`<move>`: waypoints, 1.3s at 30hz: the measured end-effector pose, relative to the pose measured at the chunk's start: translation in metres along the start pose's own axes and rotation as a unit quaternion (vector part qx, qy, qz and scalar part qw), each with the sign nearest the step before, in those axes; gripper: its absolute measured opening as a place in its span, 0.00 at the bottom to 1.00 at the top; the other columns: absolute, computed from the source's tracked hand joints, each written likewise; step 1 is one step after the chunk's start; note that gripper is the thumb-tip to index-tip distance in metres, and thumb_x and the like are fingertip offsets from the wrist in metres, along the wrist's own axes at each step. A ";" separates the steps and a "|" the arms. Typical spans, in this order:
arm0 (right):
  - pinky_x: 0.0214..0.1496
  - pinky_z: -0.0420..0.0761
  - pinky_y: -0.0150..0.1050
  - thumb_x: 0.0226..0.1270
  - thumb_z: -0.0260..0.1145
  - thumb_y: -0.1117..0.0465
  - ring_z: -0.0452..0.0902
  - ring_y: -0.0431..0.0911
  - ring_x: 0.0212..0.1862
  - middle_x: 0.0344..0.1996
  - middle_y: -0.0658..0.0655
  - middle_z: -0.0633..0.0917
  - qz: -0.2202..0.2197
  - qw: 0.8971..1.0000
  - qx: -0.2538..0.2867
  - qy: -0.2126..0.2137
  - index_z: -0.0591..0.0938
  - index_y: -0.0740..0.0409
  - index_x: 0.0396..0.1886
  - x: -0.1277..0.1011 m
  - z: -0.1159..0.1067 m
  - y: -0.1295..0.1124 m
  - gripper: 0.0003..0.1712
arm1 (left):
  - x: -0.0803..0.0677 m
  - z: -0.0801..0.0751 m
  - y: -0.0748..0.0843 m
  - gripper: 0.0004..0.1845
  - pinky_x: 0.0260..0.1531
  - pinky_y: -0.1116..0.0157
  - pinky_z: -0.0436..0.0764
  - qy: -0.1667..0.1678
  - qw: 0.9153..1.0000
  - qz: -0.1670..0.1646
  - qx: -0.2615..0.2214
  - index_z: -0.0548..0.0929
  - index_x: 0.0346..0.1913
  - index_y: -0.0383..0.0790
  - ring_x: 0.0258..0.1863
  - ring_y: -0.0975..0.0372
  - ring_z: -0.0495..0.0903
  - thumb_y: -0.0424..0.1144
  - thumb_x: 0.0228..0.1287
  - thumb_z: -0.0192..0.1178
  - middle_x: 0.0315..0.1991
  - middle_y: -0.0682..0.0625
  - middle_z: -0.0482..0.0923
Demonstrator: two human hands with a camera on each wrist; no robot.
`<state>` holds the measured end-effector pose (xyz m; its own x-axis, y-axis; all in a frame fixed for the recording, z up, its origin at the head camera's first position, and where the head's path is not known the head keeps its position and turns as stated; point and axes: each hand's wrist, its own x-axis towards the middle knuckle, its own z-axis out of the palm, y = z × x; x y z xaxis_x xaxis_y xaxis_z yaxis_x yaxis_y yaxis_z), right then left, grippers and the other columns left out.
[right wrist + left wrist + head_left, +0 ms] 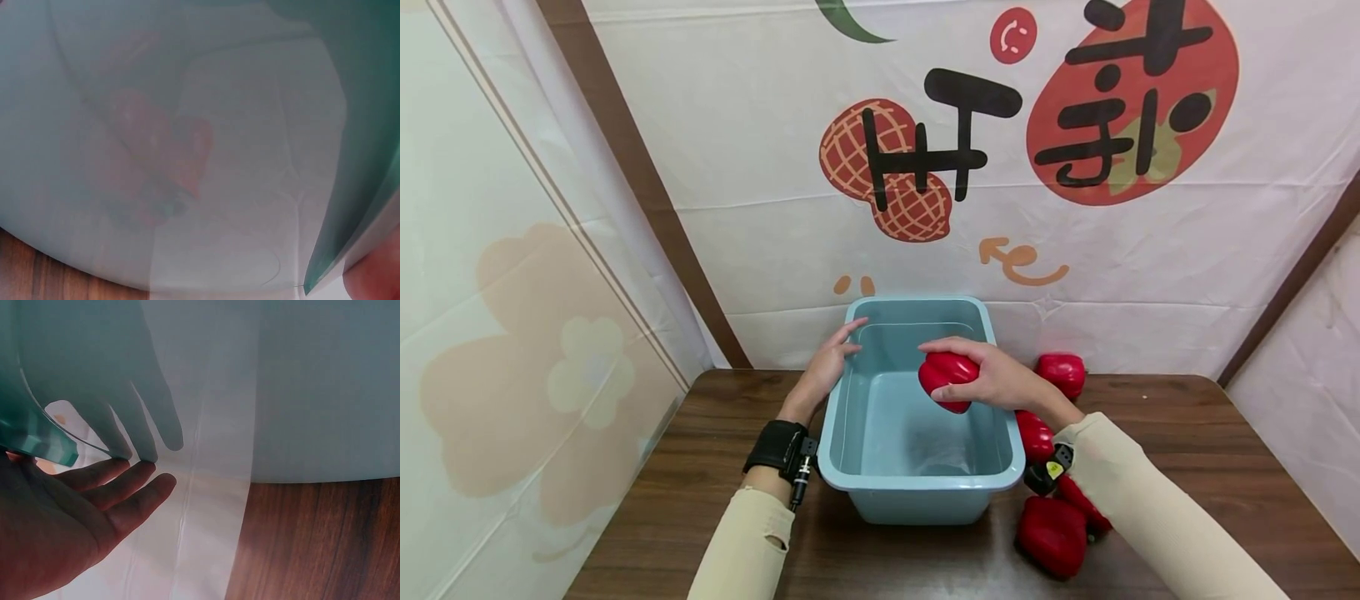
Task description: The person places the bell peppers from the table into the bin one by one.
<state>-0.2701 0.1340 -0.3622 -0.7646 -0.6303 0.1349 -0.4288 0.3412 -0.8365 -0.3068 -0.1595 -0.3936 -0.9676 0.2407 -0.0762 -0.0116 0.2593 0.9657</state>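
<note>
Wooden table, basin, held pepper

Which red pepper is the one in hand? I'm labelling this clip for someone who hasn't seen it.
Start at the light blue tub in the middle of the brown table. Over its open top, the right hand grips one red pepper. It is the only pepper held in the air; the other red peppers lie on the table right of the tub.

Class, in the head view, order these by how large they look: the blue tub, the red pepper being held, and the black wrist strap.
1. blue tub
2. red pepper, partly covered by the right hand
3. black wrist strap, looks close to the pepper, so unsure
</note>
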 end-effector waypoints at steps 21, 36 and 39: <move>0.55 0.81 0.45 0.57 0.76 0.52 0.71 0.49 0.64 0.65 0.48 0.76 -0.039 0.998 -0.051 -0.020 0.74 0.40 0.68 0.001 0.001 0.005 0.37 | 0.001 0.000 0.000 0.28 0.63 0.38 0.65 0.001 1.000 -0.004 -0.008 0.59 0.77 0.56 0.73 0.42 0.56 0.38 0.77 0.37 0.81 0.49 0.40; 0.59 0.77 0.52 0.61 0.73 0.52 0.76 0.47 0.59 0.60 0.50 0.80 -0.039 0.998 -0.039 0.015 0.76 0.46 0.67 -0.002 0.001 0.005 0.33 | 0.002 -0.002 -0.001 0.27 0.63 0.39 0.66 -0.003 1.000 -0.006 -0.014 0.60 0.76 0.55 0.72 0.42 0.58 0.38 0.78 0.37 0.80 0.49 0.43; 0.57 0.78 0.51 0.62 0.72 0.55 0.78 0.48 0.56 0.58 0.51 0.81 -0.053 0.998 -0.022 0.034 0.77 0.48 0.65 -0.004 -0.001 0.006 0.30 | 0.002 -0.001 0.000 0.27 0.63 0.39 0.66 -0.001 1.000 -0.006 -0.013 0.60 0.77 0.55 0.72 0.42 0.57 0.38 0.77 0.37 0.80 0.48 0.42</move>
<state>-0.2705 0.1390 -0.3672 -0.7447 -0.6153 0.2584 -0.5284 0.3073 -0.7914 -0.3092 -0.1600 -0.3940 -0.9668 0.2397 -0.0885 -0.0300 0.2375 0.9709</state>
